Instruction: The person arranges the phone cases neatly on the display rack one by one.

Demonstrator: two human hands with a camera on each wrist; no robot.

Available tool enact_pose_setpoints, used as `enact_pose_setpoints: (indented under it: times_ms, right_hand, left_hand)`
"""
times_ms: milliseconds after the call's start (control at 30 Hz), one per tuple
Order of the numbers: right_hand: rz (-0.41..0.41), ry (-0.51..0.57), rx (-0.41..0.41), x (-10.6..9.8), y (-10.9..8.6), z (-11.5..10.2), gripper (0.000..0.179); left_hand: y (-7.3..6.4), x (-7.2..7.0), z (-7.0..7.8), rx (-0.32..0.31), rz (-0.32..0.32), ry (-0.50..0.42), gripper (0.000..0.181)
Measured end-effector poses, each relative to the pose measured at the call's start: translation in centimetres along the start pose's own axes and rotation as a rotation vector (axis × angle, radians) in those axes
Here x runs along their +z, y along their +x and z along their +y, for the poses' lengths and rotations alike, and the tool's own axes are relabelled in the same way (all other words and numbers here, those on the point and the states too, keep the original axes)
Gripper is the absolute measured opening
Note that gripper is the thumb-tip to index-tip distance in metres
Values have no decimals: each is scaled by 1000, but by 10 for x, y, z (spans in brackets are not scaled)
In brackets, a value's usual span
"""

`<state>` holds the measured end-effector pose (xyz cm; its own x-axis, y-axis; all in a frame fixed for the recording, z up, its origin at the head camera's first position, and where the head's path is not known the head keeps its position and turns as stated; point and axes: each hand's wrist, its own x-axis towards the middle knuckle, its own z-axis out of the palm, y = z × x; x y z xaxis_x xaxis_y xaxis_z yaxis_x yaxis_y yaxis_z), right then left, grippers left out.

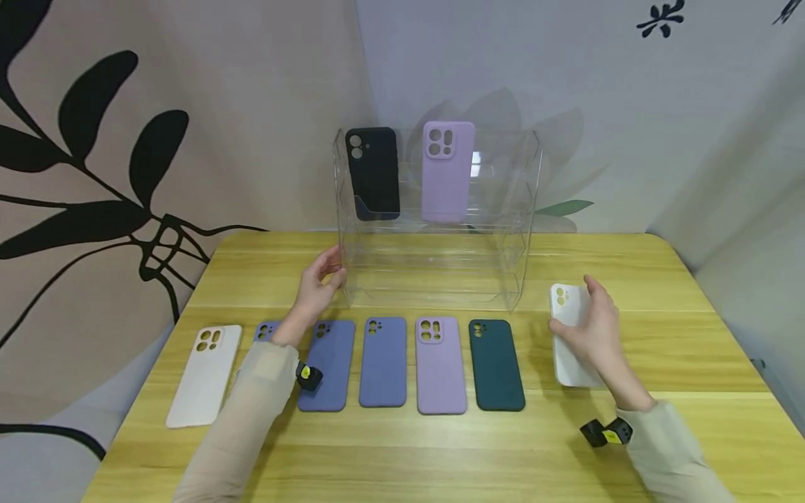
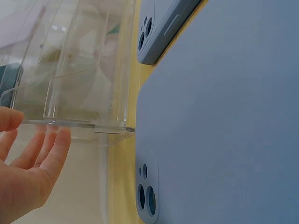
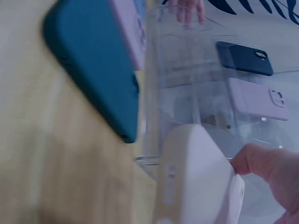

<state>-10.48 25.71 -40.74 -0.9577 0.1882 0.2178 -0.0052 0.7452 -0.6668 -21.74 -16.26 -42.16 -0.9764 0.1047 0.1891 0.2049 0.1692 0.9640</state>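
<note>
My right hand [image 1: 596, 334] grips a white phone case [image 1: 569, 367] by its sides at the right of the table. In the right wrist view, the thumb presses one side of that white case and the other fingers are hidden. At the left side of a clear acrylic display rack [image 1: 434, 297], my left hand [image 1: 319, 285] touches the side wall with extended fingertips [image 2: 60, 137]. A black phone case [image 1: 375, 175] and a lilac phone case [image 1: 448, 181] lean upright on the rack's upper tier.
A row of phone cases lies before the rack: a white one [image 1: 204, 377], several blue ones, including one [image 1: 383, 363] in the middle, a lilac one [image 1: 441, 370] and a dark green one [image 1: 498, 367]. My left forearm covers part of the row. A patterned curtain [image 1: 283, 105] hangs behind.
</note>
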Motion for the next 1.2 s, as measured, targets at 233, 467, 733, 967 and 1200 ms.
enact_pose_setpoints:
  times_ms: [233,467,733,967,1200]
  right_hand:
    - [49,18,-35,-9,10,-8,89]
    - [107,55,-112,-15,23,-20,88]
    - [159,84,-171,-24,36,-36,87]
    - [181,125,-205,-31,48,-53,86]
    - [216,118,-231,-39,61,-69,86]
  left_hand:
    - [4,-2,-15,3,3,23,48]
    - [2,-2,-5,-1,-11,18,48]
    - [3,-3,-9,-5,-17,0,48]
    - [4,-3,-14,-5,-16,17,48]
    - [4,-3,-14,8,-5,16,48]
